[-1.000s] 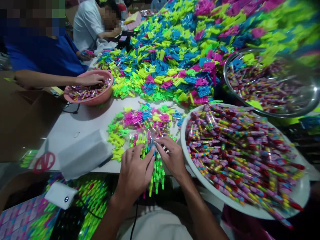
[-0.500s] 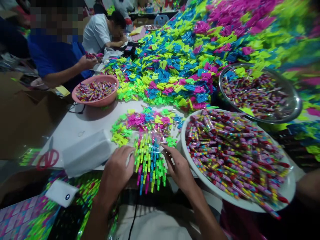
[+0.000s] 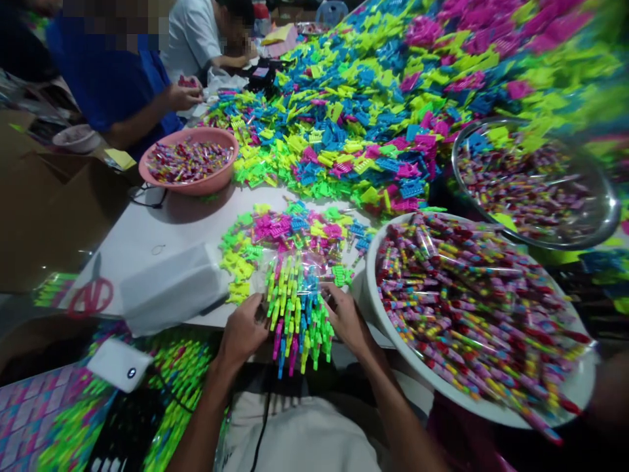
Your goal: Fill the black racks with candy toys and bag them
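A clear plastic bag holds a bundle of bright toy pieces in yellow, green, blue and pink, whose ends jut over the table's front edge. My left hand grips the bag's left side, fingers curled in. On the right side, my right hand pinches the bag near the blue and green pieces. Just behind the bag lies a loose heap of small coloured plastic parts.
A white tub of candy tubes stands at right, a steel bowl behind it. A pink basin, a white plastic sleeve and red scissors are left. A large parts pile lies behind. Two people work at far left.
The view has shifted, so the tub and steel bowl appear farther right. My hands have closed in on the bag's sides, their fingers more curled than before.
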`<action>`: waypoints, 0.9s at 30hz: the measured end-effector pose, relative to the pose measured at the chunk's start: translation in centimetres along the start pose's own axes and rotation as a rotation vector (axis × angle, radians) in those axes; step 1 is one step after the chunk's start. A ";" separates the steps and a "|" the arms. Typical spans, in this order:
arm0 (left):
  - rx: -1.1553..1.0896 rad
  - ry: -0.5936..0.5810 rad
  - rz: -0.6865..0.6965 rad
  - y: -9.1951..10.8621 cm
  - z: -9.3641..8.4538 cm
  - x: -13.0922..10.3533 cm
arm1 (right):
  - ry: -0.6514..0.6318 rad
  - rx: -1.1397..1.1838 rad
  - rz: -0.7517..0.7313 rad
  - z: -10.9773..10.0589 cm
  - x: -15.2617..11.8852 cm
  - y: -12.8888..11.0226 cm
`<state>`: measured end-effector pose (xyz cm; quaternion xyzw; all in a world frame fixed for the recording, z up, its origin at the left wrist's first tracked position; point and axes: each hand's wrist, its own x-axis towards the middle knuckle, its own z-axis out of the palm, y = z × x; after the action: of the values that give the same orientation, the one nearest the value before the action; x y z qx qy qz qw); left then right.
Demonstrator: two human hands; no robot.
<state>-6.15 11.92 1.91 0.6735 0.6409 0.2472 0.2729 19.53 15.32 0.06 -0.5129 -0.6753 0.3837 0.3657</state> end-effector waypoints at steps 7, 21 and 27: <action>0.045 0.050 0.215 -1.2 0.3 -0.7 | -0.083 -0.189 -0.046 -0.5 -1.0 -0.3; -0.169 -0.095 0.307 -0.7 0.0 -7.8 | -0.118 -0.106 -0.023 -0.4 -9.8 -2.1; -0.171 -0.053 0.320 0.5 -0.4 -10.1 | -0.132 -0.134 -0.060 -0.5 -12.9 -2.9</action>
<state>-6.62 1.81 2.75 0.7475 0.4950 0.3232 0.3030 21.45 2.37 1.58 -0.4895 -0.7372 0.3592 0.2966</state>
